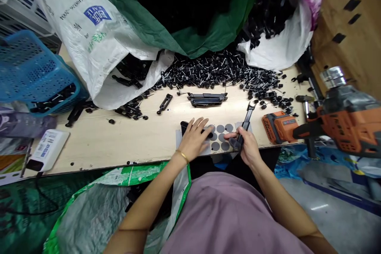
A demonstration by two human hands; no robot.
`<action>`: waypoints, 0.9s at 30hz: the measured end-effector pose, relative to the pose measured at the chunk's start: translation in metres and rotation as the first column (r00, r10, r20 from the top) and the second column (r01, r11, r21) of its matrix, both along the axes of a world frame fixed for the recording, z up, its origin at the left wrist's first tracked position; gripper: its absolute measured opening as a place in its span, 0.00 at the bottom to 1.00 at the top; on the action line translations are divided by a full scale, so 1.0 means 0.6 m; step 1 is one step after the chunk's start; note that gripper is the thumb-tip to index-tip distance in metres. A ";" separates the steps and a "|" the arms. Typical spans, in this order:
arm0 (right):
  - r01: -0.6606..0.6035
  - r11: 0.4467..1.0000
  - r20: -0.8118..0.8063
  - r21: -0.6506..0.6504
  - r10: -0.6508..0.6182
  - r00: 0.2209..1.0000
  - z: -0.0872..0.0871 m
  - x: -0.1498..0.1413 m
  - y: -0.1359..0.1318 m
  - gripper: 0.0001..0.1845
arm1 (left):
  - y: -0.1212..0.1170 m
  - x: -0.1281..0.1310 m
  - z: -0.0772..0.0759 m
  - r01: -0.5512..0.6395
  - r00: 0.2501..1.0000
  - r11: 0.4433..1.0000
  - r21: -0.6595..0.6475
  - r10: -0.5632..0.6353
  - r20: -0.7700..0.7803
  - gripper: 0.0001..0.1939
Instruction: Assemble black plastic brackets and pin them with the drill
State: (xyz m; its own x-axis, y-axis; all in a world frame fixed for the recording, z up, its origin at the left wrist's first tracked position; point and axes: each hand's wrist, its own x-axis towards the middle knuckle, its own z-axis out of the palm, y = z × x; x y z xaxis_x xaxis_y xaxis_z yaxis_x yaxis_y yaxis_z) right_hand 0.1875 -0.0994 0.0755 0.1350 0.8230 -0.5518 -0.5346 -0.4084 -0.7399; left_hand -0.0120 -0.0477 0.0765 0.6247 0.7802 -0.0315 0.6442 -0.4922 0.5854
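Note:
My left hand [193, 139] lies palm down near the table's front edge, its fingers spread over a dark plastic part [184, 126] that is mostly hidden beneath it. My right hand [249, 149] is closed round a long black plastic bar [247, 119], which points away from me with a forked far end. Between the hands lies a sheet of grey round stickers [220, 137]. Just beyond, a stack of black plastic bars [207, 99] rests on the table, with a single slotted black piece [164, 104] to its left.
A heap of black-headed screws [208, 69] spreads along the back, before a green bag [190, 43]. A white sack [98, 47] and blue basket [32, 71] stand left. To the right are an orange battery [279, 127] and a power drill [351, 115]. An open bag [98, 206] hangs below the table's edge.

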 end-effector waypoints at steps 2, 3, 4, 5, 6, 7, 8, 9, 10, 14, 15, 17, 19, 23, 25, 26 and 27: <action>0.003 0.999 0.031 -0.032 -0.001 1.000 0.000 0.006 0.009 0.16 | 0.025 -0.010 -0.013 0.085 0.983 0.993 0.083 -0.070 -0.169 0.16; 0.000 0.999 0.049 -0.033 0.001 0.999 0.001 0.006 0.012 0.16 | 0.031 -0.010 -0.018 0.101 0.973 0.992 0.078 -0.083 -0.214 0.13; -0.003 1.000 0.064 -0.023 0.005 0.998 0.003 0.003 0.014 0.16 | 0.031 -0.007 -0.020 0.089 0.970 0.994 0.057 -0.073 -0.233 0.11; -0.004 1.000 0.077 -0.005 0.004 0.997 0.005 -0.001 0.016 0.16 | 0.026 -0.002 -0.019 0.045 0.972 0.999 0.027 -0.038 -0.230 0.10; 0.000 1.000 0.087 0.018 -0.001 0.996 0.008 -0.006 0.018 0.16 | 0.017 0.005 -0.016 -0.021 0.979 1.000 -0.012 0.018 -0.205 0.10; 0.007 0.999 0.089 0.038 -0.011 0.996 0.010 -0.012 0.020 0.15 | 0.005 0.013 -0.011 -0.096 0.983 0.994 -0.058 0.086 -0.161 0.10; 0.019 0.998 0.085 0.054 -0.024 0.996 0.012 -0.019 0.023 0.15 | -0.009 0.022 -0.005 -0.165 0.983 0.980 -0.110 0.154 -0.103 0.11; 0.032 0.998 0.076 0.062 -0.037 0.996 0.014 -0.024 0.026 0.14 | -0.024 0.031 0.000 -0.219 0.976 0.962 -0.162 0.216 -0.037 0.11; 0.042 0.997 0.066 0.063 -0.046 0.997 0.015 -0.030 0.029 0.14 | -0.038 0.040 0.005 -0.250 0.965 0.945 -0.213 0.262 0.031 0.11; 0.002 0.999 0.054 0.051 -0.005 0.999 0.018 -0.045 0.040 0.16 | -0.073 0.067 0.011 -0.290 0.912 0.887 -0.360 0.370 0.175 0.08; -0.015 0.998 0.060 0.053 0.011 0.998 0.019 -0.048 0.041 0.16 | -0.076 0.071 0.011 -0.307 0.902 0.869 -0.388 0.396 0.172 0.08; -0.039 0.998 0.066 0.059 0.035 0.997 0.022 -0.053 0.041 0.16 | -0.076 0.073 0.009 -0.335 0.891 0.836 -0.434 0.431 0.143 0.09; -0.056 0.996 0.060 0.063 0.052 0.997 0.025 -0.057 0.039 0.16 | -0.072 0.070 0.008 -0.332 0.895 0.826 -0.456 0.429 0.125 0.12; -0.092 0.994 0.082 0.050 0.088 0.993 0.031 -0.057 0.033 0.15 | -0.071 0.061 0.010 -0.257 0.924 0.861 -0.439 0.352 0.151 0.15; -0.120 0.992 0.096 0.033 0.117 0.989 0.033 -0.052 0.031 0.15 | -0.076 0.059 0.010 -0.227 0.935 0.880 -0.416 0.317 0.161 0.16; -0.139 0.990 0.104 0.029 0.136 0.985 0.033 -0.049 0.031 0.15 | -0.079 0.059 0.011 -0.219 0.939 0.887 -0.406 0.305 0.161 0.16; -0.158 0.987 0.115 0.031 0.154 0.981 0.033 -0.046 0.031 0.15 | -0.082 0.060 0.011 -0.214 0.942 0.893 -0.396 0.296 0.157 0.16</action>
